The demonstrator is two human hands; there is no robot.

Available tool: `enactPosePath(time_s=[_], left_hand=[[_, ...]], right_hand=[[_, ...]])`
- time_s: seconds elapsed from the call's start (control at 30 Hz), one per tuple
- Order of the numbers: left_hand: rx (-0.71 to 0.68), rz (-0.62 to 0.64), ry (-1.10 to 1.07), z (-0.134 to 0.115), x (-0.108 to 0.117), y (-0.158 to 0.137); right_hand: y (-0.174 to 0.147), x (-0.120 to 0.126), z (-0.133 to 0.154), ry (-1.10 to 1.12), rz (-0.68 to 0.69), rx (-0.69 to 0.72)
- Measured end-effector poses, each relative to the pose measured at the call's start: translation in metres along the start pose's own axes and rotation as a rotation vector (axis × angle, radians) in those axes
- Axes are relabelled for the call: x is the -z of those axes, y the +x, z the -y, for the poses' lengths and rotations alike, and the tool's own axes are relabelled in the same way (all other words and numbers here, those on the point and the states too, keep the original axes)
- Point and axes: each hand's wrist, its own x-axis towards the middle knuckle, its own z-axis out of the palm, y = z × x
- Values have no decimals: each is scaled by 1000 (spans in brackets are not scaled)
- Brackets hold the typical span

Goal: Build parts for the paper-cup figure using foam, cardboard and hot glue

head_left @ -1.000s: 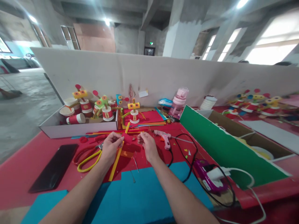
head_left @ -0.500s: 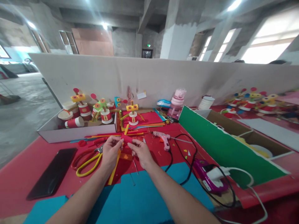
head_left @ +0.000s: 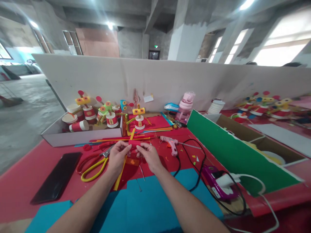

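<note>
Between my two hands is a small piece of red paper (head_left: 134, 142), held up over the table. My left hand (head_left: 119, 155) pinches its left end, thumb against fingers. The right end is pinched by my right hand (head_left: 148, 156). Below them a yellow paper strip (head_left: 120, 176) lies slantwise, with an orange paper piece (head_left: 132, 162) beside it. Yellow-and-red-handled scissors (head_left: 94, 170) rest left of my left hand. A pink glue gun (head_left: 171, 143) lies to the right of my right hand.
A paper-cup robot (head_left: 139, 119) stands behind the hands. At left are a white box (head_left: 82, 137) of similar figures and a black phone (head_left: 57, 178). A green-sided box (head_left: 233, 150), a purple power strip (head_left: 217, 186) and cables lie right. Blue paper (head_left: 150, 204) lies in front.
Both hands still hold the red paper, which now sits more level between them. My fingers have shifted slightly along it. The whole view has moved a little.
</note>
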Motion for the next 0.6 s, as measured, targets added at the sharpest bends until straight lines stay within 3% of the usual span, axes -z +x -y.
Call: enactPosePath(time_s=[0.13,0.23,0.43,0.6], left_hand=[[127,68,-61,-3,7,5],[168,43,-82,-7,14,9],[191,137,143,-13,14,8],[172,84,253,-15,9,6]], right_hand=[[0,3,2,-57,-10,8],[-1,5,5,-30,-57,-27],[-2,5,13,-23,-122,-28],[-3,6,13,-181,-67,79]])
